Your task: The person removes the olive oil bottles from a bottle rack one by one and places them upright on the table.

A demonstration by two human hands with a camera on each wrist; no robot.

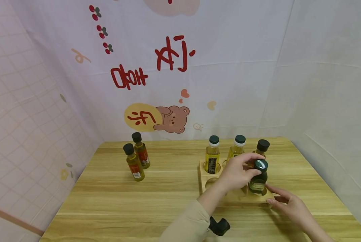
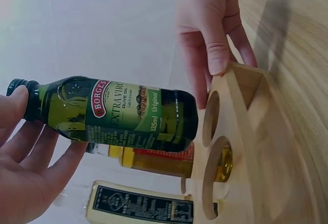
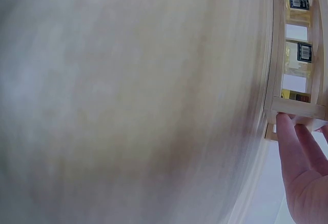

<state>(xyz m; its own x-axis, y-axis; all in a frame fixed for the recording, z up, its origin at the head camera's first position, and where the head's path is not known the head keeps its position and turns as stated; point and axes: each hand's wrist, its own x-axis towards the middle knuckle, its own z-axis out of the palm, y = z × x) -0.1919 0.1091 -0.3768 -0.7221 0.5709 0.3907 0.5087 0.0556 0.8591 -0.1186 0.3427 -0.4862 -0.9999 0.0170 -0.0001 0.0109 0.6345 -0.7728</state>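
Pinching the green btl point(image 2: 128, 114) by its cap point(image 1: 261, 164), the L hand point(image 1: 236, 173) holds it just over the rack's point(image 2: 236, 152) front R hole point(image 1: 264, 192). The R hand point(image 1: 292, 205) grips the rack's R end. 3 btls point(image 1: 212, 161) stand in the back row; 2 red btls point(image 1: 135, 168) stand close together on the tabletop point(image 1: 122, 205).

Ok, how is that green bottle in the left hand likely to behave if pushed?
The green bottle looks like glass, so it's probably stiff but breakable if knocked. It looks glossy, so it may be slippery. The left hand holds it near the cap, so its lower end might swing if bumped.
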